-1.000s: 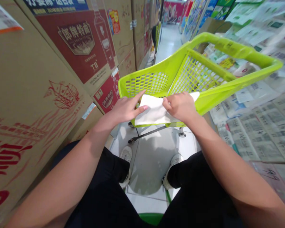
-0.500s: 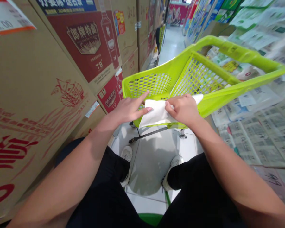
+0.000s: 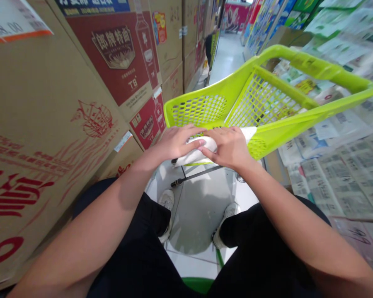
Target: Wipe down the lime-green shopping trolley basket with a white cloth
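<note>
My left hand (image 3: pixel 180 142) and my right hand (image 3: pixel 226 145) are side by side on the near rim of a lime-green shopping cart (image 3: pixel 273 138). Under them a white cloth or wipe (image 3: pixel 191 157) is draped over that rim, its far end sticking out past my right hand. My left thumb and fingers close over the left part of the cloth. The right hand is curled round the middle, its thumb close to the left thumb. Most of the near rim is hidden by hands and cloth.
Stacked cardboard liquor boxes (image 3: pixel 112 62) line the left side. Packs in clear plastic (image 3: pixel 338 145) are piled on the right, beside the cart's handle (image 3: pixel 326 70). Below are white shoes (image 3: pixel 166 200) on the tiled floor (image 3: pixel 195 215), and a green seat edge (image 3: pixel 199 284).
My left hand has gone from spread fingers to closing on the cloth. The right hand has shifted left beside it, and the cloth is now bunched over the rim.
</note>
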`<state>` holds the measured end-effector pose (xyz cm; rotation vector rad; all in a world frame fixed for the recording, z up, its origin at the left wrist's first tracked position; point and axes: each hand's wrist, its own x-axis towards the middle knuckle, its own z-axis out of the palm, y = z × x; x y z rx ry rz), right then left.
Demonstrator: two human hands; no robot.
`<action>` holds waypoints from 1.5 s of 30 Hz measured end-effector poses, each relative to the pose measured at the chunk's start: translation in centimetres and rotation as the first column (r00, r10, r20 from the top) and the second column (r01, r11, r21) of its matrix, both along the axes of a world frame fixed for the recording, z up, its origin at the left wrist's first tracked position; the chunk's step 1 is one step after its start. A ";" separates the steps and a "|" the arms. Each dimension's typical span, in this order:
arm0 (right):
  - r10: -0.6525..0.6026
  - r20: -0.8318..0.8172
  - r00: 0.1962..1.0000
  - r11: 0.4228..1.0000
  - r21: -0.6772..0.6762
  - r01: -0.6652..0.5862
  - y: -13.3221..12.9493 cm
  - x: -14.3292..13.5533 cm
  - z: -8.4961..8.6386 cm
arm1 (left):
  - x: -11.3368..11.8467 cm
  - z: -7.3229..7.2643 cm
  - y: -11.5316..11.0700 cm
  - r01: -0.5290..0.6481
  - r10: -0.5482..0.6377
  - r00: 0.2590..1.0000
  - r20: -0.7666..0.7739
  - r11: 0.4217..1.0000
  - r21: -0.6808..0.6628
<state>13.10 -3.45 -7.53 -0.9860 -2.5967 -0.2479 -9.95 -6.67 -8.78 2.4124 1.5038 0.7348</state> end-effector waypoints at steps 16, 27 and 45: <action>0.001 0.065 0.998 0.999 -0.039 0.002 1.2 2.0 0.9 | 0.3 0.6 -0.2 -0.089 0.089 0.991 0.100 0.996 -0.007; -0.302 0.066 0.951 0.953 0.016 0.302 3.7 3.5 1.9 | 1.4 0.5 0.2 0.006 -0.007 0.990 -0.138 1.000 -0.005; -0.109 0.052 0.993 0.993 -0.046 0.112 1.0 1.3 0.9 | 2.4 0.2 0.6 -0.050 0.049 0.999 -0.017 0.998 -0.024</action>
